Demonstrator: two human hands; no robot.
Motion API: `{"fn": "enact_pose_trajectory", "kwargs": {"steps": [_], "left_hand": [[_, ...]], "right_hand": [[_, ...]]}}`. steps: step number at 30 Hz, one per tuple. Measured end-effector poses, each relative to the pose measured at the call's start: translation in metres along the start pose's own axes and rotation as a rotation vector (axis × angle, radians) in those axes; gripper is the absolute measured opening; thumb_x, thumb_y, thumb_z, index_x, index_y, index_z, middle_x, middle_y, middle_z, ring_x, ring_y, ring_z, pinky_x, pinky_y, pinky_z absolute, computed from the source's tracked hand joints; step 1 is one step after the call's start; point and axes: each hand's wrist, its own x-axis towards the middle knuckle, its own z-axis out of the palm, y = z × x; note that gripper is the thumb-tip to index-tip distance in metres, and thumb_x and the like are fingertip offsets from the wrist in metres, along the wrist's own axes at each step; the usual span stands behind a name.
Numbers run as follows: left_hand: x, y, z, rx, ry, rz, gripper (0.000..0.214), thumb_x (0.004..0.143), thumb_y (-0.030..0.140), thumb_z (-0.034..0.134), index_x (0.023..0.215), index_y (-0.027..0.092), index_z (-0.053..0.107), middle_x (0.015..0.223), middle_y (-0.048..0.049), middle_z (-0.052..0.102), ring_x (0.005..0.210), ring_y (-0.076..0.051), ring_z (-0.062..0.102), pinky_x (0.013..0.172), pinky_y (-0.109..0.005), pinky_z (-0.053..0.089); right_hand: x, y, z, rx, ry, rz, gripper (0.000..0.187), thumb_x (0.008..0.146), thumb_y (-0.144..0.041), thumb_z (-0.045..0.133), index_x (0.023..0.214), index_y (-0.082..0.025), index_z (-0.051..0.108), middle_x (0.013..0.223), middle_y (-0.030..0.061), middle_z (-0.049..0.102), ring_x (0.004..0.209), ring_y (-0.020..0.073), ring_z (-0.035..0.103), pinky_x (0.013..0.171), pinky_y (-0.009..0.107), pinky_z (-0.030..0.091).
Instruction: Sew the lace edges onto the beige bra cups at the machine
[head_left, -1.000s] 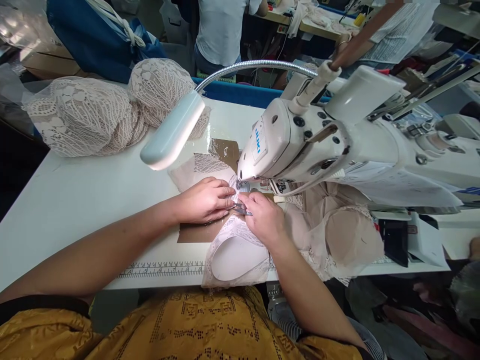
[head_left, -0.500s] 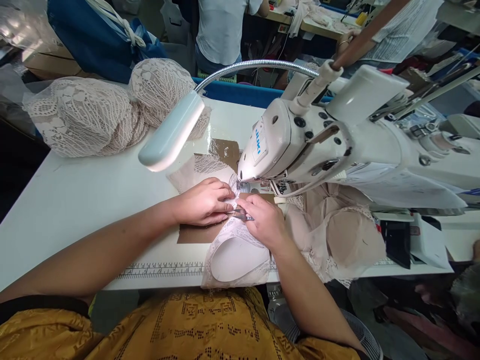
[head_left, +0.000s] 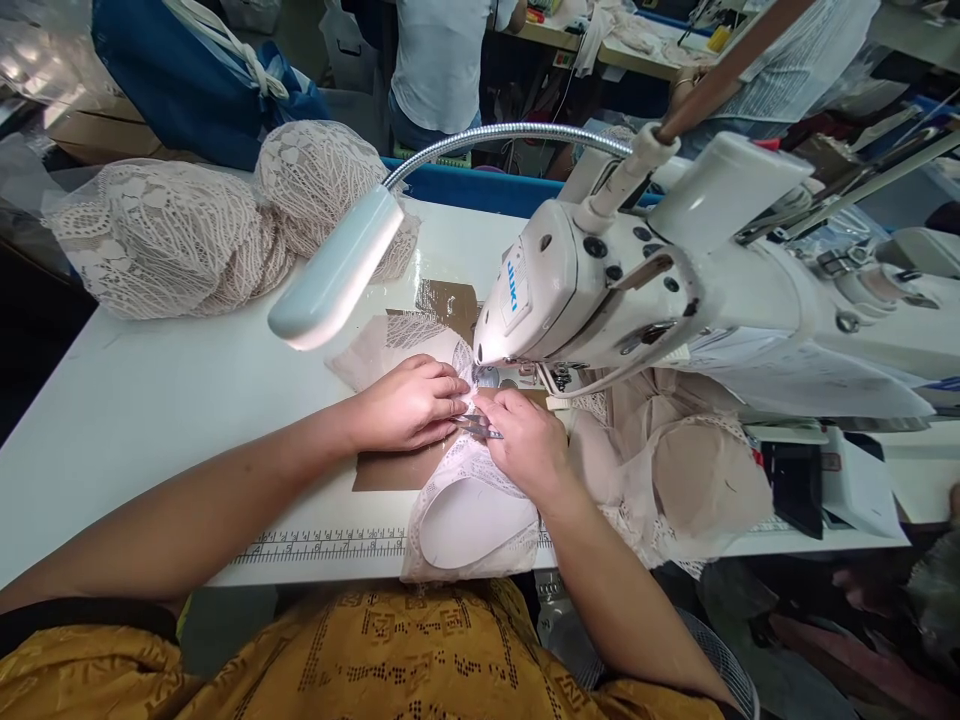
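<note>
Left hand rests on white lace cup garment, grip unclear; right hand grips silver metal snips. Blue fabric sack: tied, contents hidden.

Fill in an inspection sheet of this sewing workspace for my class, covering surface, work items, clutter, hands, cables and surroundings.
Surface: white sewing table, ruler scale along its near edge.
Work items: white lace bra piece, one end by the needle area of the JUKI sewing machine; metal snips.
Clutter: beige lace bundle at the back left; beige cups and papers on the right.
Hands: left hand rests on the lace, grip unclear; right hand holds the snips.
Cables: pale tube or cable along the machine head; type unclear.
Surroundings: lit lamp overhead; blue bag and person in white shirt beyond the table.
</note>
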Motion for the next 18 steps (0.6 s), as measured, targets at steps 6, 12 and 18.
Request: {"fn": "enact_pose_trajectory", "kwargs": {"steps": [6, 12, 18], "left_hand": [[0.0017, -0.0032, 0.0027, 0.026, 0.029, -0.054, 0.029, 0.094, 0.032, 0.048, 0.11, 0.018, 0.068, 0.124, -0.0097, 0.064, 0.116, -0.029, 0.053, 0.099, -0.045, 0.042], [0.0011, -0.0029, 0.0015, 0.033, 0.02, -0.095, 0.032, 0.094, 0.033, 0.047, 0.115, 0.016, 0.065, 0.129, -0.0106, 0.062, 0.12, -0.03, 0.051, 0.101, -0.046, 0.04], [-0.0009, -0.0053, 0.0021, 0.05, -0.012, -0.122, 0.038, 0.093, 0.037, 0.048, 0.122, 0.017, 0.061, 0.135, -0.0103, 0.057, 0.124, -0.031, 0.046, 0.104, -0.046, 0.037]], "right_hand": [[0.0041, -0.003, 0.0019, 0.001, -0.044, 0.065, 0.044, 0.085, -0.021, 0.052, 0.128, -0.027, 0.062, 0.105, 0.0055, 0.069, 0.08, 0.0202, 0.062, 0.065, 0.03, 0.042], [0.0049, -0.0036, -0.0034, 0.07, -0.074, 0.104, 0.046, 0.085, -0.02, 0.049, 0.129, -0.027, 0.061, 0.111, 0.0042, 0.069, 0.084, 0.0215, 0.063, 0.065, 0.031, 0.043], [0.0092, -0.0012, -0.0058, 0.225, -0.07, 0.162, 0.04, 0.085, -0.022, 0.05, 0.122, -0.027, 0.065, 0.108, 0.0042, 0.07, 0.089, 0.0224, 0.064, 0.071, 0.03, 0.044]]}}
